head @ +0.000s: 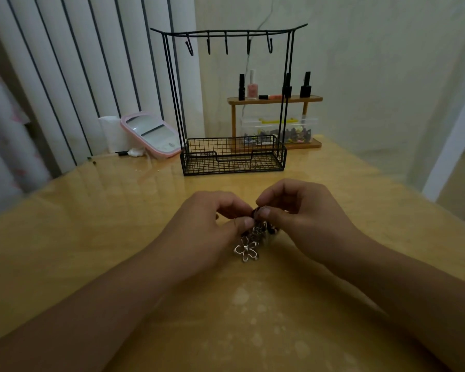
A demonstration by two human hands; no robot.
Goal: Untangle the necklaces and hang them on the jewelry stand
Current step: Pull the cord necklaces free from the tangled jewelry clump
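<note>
A tangled clump of dark and silver chain necklaces [255, 232] is pinched above the glossy wooden table [91, 210] by left hand [212, 221] and right hand [298, 213]; all 5 hooks of the black wire jewelry stand [231, 103] are bare, so untangling and hanging remain.

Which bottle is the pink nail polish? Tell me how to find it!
Look behind the black wire jewelry stand to the small wooden shelf by the wall. On its top stand several bottles; the pink nail polish is second from the left, the only one with a white cap, and its neighbours are black.
</note>
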